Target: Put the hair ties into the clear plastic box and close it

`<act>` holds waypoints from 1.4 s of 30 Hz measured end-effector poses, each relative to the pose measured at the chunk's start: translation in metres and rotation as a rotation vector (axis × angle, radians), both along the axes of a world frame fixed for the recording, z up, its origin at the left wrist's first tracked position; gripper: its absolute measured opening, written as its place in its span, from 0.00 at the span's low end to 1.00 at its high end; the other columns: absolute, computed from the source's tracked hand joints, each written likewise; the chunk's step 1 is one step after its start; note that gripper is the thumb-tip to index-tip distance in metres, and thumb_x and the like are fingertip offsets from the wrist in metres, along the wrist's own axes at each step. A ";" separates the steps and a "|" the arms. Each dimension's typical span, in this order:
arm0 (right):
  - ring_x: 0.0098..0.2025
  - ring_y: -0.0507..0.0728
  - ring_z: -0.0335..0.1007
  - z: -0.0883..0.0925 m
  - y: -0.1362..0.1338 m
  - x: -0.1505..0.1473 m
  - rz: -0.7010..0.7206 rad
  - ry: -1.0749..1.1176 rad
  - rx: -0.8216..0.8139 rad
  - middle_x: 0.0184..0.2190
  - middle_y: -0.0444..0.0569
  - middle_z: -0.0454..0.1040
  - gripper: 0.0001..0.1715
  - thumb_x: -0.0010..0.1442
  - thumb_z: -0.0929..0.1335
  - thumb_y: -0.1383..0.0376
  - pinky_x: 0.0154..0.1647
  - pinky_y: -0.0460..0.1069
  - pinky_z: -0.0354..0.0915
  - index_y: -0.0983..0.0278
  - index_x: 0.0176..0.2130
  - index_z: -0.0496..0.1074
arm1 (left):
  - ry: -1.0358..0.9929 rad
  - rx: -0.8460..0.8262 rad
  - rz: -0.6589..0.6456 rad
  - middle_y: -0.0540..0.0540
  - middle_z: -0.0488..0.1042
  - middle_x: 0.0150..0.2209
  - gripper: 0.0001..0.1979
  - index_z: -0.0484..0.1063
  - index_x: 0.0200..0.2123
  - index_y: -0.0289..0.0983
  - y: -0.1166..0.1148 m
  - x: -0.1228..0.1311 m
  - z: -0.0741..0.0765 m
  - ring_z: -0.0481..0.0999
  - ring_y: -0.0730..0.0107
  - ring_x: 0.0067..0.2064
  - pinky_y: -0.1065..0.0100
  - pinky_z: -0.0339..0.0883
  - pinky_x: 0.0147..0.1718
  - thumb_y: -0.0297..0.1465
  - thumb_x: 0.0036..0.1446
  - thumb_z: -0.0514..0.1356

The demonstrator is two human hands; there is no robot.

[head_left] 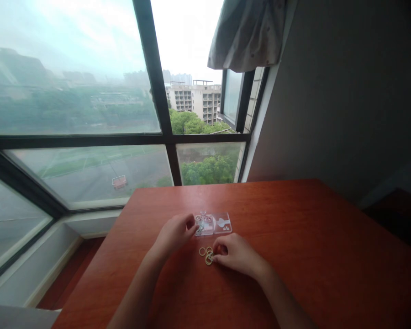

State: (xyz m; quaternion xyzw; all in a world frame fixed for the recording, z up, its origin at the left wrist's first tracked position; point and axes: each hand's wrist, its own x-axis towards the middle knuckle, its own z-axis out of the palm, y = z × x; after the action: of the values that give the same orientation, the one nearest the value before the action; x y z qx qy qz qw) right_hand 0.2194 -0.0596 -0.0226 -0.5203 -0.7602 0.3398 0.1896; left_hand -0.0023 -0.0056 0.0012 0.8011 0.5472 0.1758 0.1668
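A small clear plastic box (205,232) lies on the table with its lid (223,223) folded open to the right. Several rings sit inside its left part. My left hand (178,232) is at the box's left side, thumb and fingertips brought together at its edge; what they hold, if anything, is too small to make out. Closer to me lies a loose cluster of pale yellow-green rings (209,256), with one ring (202,251) just left of it. My right hand (238,255) is beside the cluster, fingers curled and apart from the thumb, whose tip is at the rings' right edge.
The reddish-brown wooden table (287,219) reaches to a large window with dark frames (169,137). A grey curtain (248,34) hangs at the upper right of the window, next to a dark wall (335,105). At the left is a low white ledge (92,224).
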 end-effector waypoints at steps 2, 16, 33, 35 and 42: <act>0.26 0.50 0.66 -0.001 0.000 0.000 -0.003 -0.018 0.016 0.24 0.42 0.75 0.05 0.51 0.72 0.64 0.25 0.43 0.53 0.61 0.31 0.78 | 0.028 -0.001 0.021 0.52 0.69 0.23 0.12 0.66 0.23 0.37 0.000 0.000 0.000 0.61 0.74 0.24 0.72 0.46 0.24 0.38 0.54 0.58; 0.26 0.50 0.68 -0.005 -0.001 -0.002 -0.013 -0.007 0.072 0.24 0.41 0.76 0.04 0.52 0.70 0.66 0.25 0.42 0.53 0.61 0.30 0.77 | 0.120 -0.061 0.045 0.54 0.59 0.17 0.21 0.62 0.17 0.37 -0.002 0.004 0.005 0.52 0.76 0.22 0.70 0.40 0.23 0.45 0.52 0.59; 0.26 0.50 0.67 0.000 -0.001 -0.005 -0.032 -0.020 0.131 0.24 0.41 0.75 0.06 0.51 0.68 0.70 0.26 0.43 0.52 0.62 0.29 0.75 | -0.039 0.005 -0.055 0.51 0.68 0.24 0.08 0.64 0.24 0.37 -0.001 0.004 0.001 0.61 0.74 0.25 0.72 0.47 0.25 0.32 0.54 0.56; 0.26 0.50 0.67 0.001 0.002 -0.004 -0.083 0.002 0.146 0.24 0.41 0.74 0.04 0.52 0.68 0.69 0.26 0.43 0.53 0.62 0.29 0.75 | -0.078 -0.003 -0.082 0.51 0.68 0.24 0.07 0.63 0.25 0.37 -0.002 0.006 0.002 0.62 0.74 0.26 0.72 0.49 0.25 0.31 0.53 0.55; 0.23 0.51 0.65 -0.004 0.010 -0.001 -0.281 0.059 0.246 0.20 0.41 0.70 0.06 0.56 0.67 0.64 0.26 0.45 0.54 0.62 0.29 0.74 | -0.189 -0.061 -0.229 0.52 0.68 0.25 0.03 0.65 0.27 0.36 -0.009 0.018 0.004 0.63 0.75 0.26 0.73 0.53 0.25 0.27 0.52 0.54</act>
State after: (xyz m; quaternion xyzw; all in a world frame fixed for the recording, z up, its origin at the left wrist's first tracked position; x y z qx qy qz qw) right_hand 0.2179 -0.0497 -0.0262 -0.5842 -0.7099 0.2294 0.3194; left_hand 0.0157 -0.0150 0.0052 0.8328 0.4390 0.2138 0.2607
